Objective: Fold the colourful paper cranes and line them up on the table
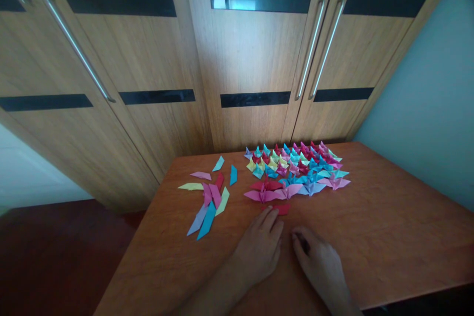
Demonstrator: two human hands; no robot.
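Observation:
My left hand (259, 247) lies flat on the wooden table (388, 237), fingers stretched forward, their tips pressing on a small red folded paper (283, 209). Just right of it, my right hand (320, 261) rests on the table with fingers curled loosely down; nothing shows in it. Beyond the red paper sits a cluster of folded paper cranes (296, 170) in pink, blue, yellow and red, several rows deep.
Several flat folded paper strips (211, 197) in blue, pink, yellow and purple lie scattered to the left of the cranes. Wooden wardrobe doors with long metal handles (311, 49) stand behind the table. A pale blue wall (433, 108) rises on the right.

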